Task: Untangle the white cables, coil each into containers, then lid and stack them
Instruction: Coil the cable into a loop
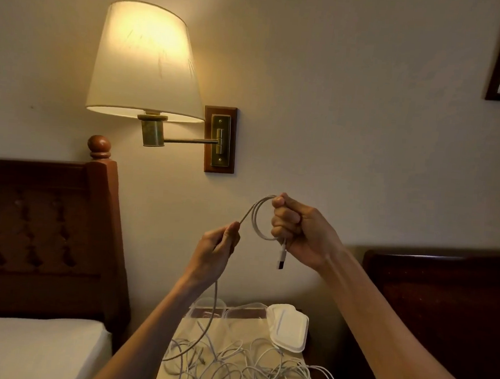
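White cable coiling between my two raised hands, over the bedside tabletop.

My right hand (294,232) has its fingers curled tight round a small coil of thin white cable (259,219), the USB plug end (281,258) hanging below my fist. My left hand (218,250) pinches the same cable just beside the coil, and from there it drops to the tangled heap of white cables (242,366) on the cloth-covered tabletop (233,330). White plastic lidded containers (288,326) sit stacked at the back right of the tabletop, next to clear containers (208,306) partly hidden behind my left forearm. A lit wall lamp with a cream shade (145,60) hangs above, with a wooden headboard (41,234) to the left.
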The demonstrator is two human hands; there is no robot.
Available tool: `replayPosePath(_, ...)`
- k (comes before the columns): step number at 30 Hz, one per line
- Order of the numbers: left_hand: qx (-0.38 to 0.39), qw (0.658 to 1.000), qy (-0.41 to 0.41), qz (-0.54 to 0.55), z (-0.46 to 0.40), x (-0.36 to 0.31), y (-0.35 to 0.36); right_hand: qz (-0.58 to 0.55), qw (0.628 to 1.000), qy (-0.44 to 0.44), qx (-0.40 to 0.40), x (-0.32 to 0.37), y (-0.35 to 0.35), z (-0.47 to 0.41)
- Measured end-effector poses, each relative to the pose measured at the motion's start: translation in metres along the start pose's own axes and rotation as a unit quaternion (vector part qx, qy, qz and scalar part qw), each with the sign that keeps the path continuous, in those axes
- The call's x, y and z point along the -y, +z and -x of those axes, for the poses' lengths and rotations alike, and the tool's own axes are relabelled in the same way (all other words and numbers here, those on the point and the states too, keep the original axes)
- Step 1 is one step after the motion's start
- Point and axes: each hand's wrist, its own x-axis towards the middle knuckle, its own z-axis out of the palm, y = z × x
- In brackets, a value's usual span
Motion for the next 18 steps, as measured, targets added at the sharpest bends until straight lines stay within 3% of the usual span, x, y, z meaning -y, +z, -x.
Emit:
replayPosePath(7,0.032,0.998,-0.052,-0.003,0.038,0.052,-0.012,-0.021,0.996,-0.078,-0.028,0.041,0.003,0.006)
replayPosePath(9,0.079,0.989,-0.031,-0.119,0.045,0.055,-0.014,0.036,0.995,-0.083,-0.035,0.044,0.003,0.006)
replayPosePath(10,0.137,0.973,-0.011,-0.185,0.047,0.045,-0.013,0.085,0.992,-0.085,-0.041,0.041,0.002,0.005)
replayPosePath(13,0.318,0.894,0.051,-0.312,0.045,-0.012,-0.006,0.245,0.961,-0.103,-0.075,0.024,-0.002,0.001)
replayPosePath(16,0.367,0.88,0.099,-0.284,0.035,-0.064,-0.008,0.328,0.935,-0.11,-0.079,0.008,-0.004,0.002)
replayPosePath(18,0.346,0.884,0.144,-0.28,0.025,-0.08,-0.012,0.358,0.925,-0.107,-0.069,0.001,-0.002,0.004)
